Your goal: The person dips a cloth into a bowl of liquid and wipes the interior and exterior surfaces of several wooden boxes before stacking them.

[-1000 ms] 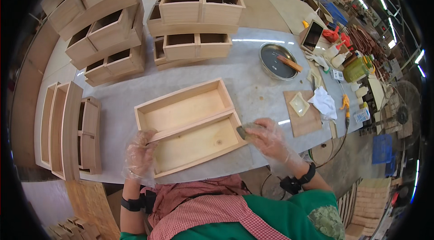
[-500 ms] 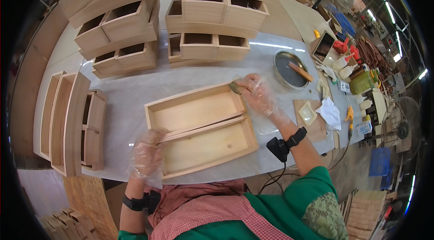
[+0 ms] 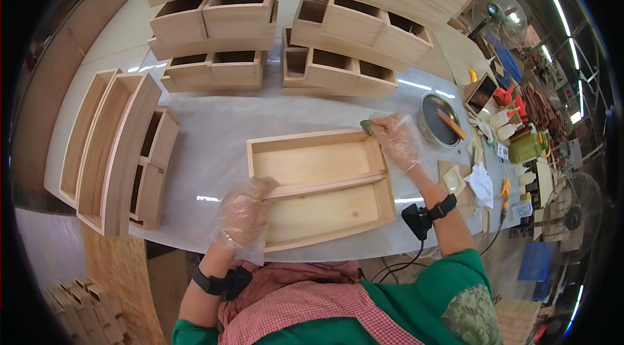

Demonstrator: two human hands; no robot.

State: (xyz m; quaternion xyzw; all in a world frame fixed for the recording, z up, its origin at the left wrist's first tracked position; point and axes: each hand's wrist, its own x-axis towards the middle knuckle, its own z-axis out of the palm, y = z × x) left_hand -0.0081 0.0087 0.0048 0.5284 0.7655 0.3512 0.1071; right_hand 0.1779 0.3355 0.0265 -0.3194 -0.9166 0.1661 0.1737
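Two shallow, open wooden boxes lie side by side, long edges together, at the centre of the frame on a pale, glossy tabletop point(image 3: 201, 150); the far box point(image 3: 309, 159) sits slightly higher in the frame than the near box point(image 3: 328, 215); both hands wear clear plastic gloves.

The left hand point(image 3: 242, 213), left of centre, is closed over the left end of the near box, at the seam; whether it also grips the far box is hidden; the right hand point(image 3: 398, 141), right of centre, has its fingers pinched together on a small dark green pad point(image 3: 366, 126), at the far box's upper right corner.

Stacked wooden drawer units point(image 3: 364, 26) fill the top of the frame; more boxes point(image 3: 120, 150) stand on edge at left; a round metal dish point(image 3: 422, 120) and a white cloth point(image 3: 480, 182) are at right.
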